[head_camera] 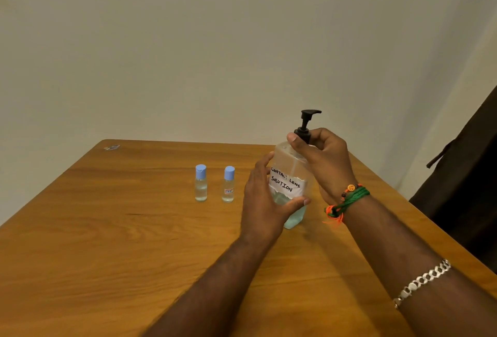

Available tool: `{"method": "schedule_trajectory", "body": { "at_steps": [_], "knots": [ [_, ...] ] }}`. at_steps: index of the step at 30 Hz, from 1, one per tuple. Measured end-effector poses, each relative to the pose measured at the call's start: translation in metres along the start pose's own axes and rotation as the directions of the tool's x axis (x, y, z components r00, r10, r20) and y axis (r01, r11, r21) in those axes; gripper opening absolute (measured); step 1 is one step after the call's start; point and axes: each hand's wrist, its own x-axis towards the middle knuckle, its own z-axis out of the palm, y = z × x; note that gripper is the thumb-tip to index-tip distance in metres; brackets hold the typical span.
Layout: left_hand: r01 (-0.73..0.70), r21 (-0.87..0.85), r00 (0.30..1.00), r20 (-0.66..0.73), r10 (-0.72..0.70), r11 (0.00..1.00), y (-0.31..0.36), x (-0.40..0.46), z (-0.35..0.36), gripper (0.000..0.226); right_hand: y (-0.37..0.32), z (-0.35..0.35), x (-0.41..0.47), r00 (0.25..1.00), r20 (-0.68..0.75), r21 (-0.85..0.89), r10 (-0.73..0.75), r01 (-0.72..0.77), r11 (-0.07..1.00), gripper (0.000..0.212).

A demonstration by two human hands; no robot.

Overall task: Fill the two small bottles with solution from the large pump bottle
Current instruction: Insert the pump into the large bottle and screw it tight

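The large clear pump bottle (289, 175) stands on the wooden table (107, 229), with pale blue liquid low inside and a white label reading "contact lens solution". My left hand (265, 202) wraps its body from the left. My right hand (322, 159) grips the black collar under the pump head (309, 118). To the left stand two small clear bottles with blue caps on, both upright: one plain (201, 183), one (228, 184) with a small red and blue label.
A small scrap (112, 147) lies near the table's far left corner. The wall runs right behind the table's far edge. A dark curtain (462, 188) hangs just past the table's right edge.
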Motion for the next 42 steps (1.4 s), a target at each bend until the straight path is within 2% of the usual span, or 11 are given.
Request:
{"method": "schedule_trajectory", "body": {
  "at_steps": [3,8,11,15,24,29,33,36,38,40,42],
  "knots": [
    [0.010,0.001,1.000,-0.006,-0.010,1.000,0.000,0.001,-0.001,0.110,0.000,0.004,0.002,1.000,-0.028,-0.009,-0.007,0.007,1.000,0.038],
    [0.004,0.025,1.000,-0.004,-0.003,1.000,0.000,0.001,-0.001,0.110,-0.001,0.002,-0.002,1.000,0.021,0.010,-0.015,0.014,1.000,0.027],
    [0.003,0.031,1.000,-0.010,-0.002,1.000,-0.001,0.001,-0.001,0.110,-0.001,0.003,-0.001,1.000,0.026,-0.028,-0.017,0.017,0.999,0.029],
    [0.010,0.051,1.000,-0.016,-0.009,0.999,-0.001,0.001,0.001,0.110,0.000,0.007,0.001,1.000,0.000,-0.064,-0.020,0.020,0.998,0.028],
    [0.000,0.092,0.999,-0.034,0.004,0.996,-0.001,0.000,0.001,0.111,0.004,0.012,-0.009,0.996,-0.074,0.025,-0.041,0.043,0.999,0.028],
    [-0.002,0.112,0.999,-0.039,0.007,0.994,-0.003,0.000,0.001,0.110,0.022,0.002,-0.028,0.999,0.042,-0.049,0.007,-0.005,0.999,0.064],
    [0.024,0.144,1.000,-0.008,-0.023,0.989,-0.009,0.001,-0.002,0.111,0.044,-0.012,-0.041,0.995,0.032,-0.147,0.098,-0.092,0.985,0.071],
    [0.033,0.178,0.998,0.056,-0.043,0.984,-0.006,0.001,-0.009,0.092,0.059,-0.018,-0.044,0.980,0.078,-0.130,0.181,-0.170,0.977,0.061],
    [0.058,0.164,0.995,0.069,-0.070,0.985,-0.004,0.001,-0.015,0.079,0.064,-0.021,-0.044,0.974,0.130,-0.121,0.183,-0.167,0.978,0.053],
    [0.089,0.169,0.994,0.051,-0.099,0.981,-0.003,0.003,-0.027,0.067,0.064,-0.023,-0.040,0.975,0.160,-0.119,0.155,-0.137,0.983,0.048],
    [0.131,0.173,0.991,-0.002,-0.133,0.976,-0.004,0.006,-0.043,0.044,0.066,-0.022,-0.034,0.974,0.188,-0.118,0.130,-0.109,0.987,0.047]
  ]
}}
